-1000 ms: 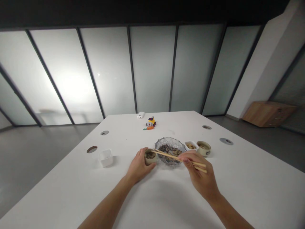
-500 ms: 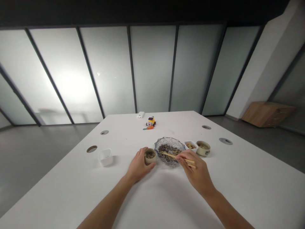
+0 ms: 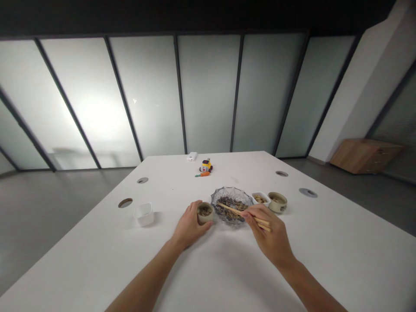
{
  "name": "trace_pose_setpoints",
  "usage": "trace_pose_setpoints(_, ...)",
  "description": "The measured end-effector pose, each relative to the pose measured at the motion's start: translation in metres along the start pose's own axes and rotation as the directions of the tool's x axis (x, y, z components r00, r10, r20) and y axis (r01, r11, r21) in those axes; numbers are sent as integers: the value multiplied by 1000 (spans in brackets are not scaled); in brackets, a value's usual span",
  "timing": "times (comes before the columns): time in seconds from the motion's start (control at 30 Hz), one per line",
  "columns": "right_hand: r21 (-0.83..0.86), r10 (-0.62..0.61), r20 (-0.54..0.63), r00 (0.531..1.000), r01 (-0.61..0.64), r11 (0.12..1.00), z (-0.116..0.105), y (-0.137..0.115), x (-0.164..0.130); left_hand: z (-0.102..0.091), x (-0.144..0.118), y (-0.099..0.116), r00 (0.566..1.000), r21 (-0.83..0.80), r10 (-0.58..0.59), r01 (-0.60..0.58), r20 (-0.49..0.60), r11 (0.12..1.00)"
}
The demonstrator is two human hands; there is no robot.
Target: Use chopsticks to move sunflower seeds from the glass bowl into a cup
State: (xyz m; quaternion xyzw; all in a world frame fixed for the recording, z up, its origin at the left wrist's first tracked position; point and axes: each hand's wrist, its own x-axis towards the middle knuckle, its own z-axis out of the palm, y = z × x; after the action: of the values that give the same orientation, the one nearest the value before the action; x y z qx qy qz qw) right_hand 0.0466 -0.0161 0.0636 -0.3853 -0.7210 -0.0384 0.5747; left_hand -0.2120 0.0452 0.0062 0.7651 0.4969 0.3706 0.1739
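Observation:
My left hand (image 3: 190,225) is wrapped round a small beige cup (image 3: 206,218) with brownish bits inside, standing on the table just left of a glass bowl. In my right hand (image 3: 268,232) is a pair of wooden chopsticks (image 3: 234,211), held slanting down to the left, tips over the bowl's left part. The clear, scalloped glass bowl (image 3: 224,190) holds dark seeds and lighter brown pieces. Whether the tips grip anything is too small to tell. Behind my right hand stand a white square dish (image 3: 264,204) of tan pieces and a second beige cup (image 3: 282,204) with contents.
A white plastic container (image 3: 144,215) stands on the left of the white table (image 3: 208,277). Farther back lie an orange toy carrot (image 3: 204,174), a yellow toy vehicle (image 3: 206,166) and a white box-like device (image 3: 192,156). Cable holes (image 3: 125,203) open near both side edges.
My right hand has shifted slightly right and down, and the chopstick tips now sit a little farther back in the bowl. My left hand and the cup have stayed put.

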Motion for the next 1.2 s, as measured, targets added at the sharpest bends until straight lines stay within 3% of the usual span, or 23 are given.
trace_pose_setpoints(0.23, 25, -59, -71, 996, 61, 998, -6, -11, 4, -3, 2, 3, 1000, 7, -23, 22, 17, 1000)
trace_pose_setpoints(0.37, 93, -64, -25, 998, 66, 994, -7, -19, 4, -3, 4, 3, 1000, 3, -22, 22, 20, 1000)
trace_pose_setpoints(0.47, 107, -47, 13, 999, 46, 993, -8, -20, 4, -3, 3, 3, 999, -5, -23, 23, 22, 1000)
trace_pose_setpoints(0.7, -34, 82, -73, 994, -85, 996, -7, -6, 3, -2, 1, 3, 1000, -10, -20, 20, 14, 1000)
trace_pose_setpoints(1.2, -26, 142, 35, 989, -141, 990, 0, -2, 2, -3, 0, 5, 1000, -16, -19, 19, 12, 1000)
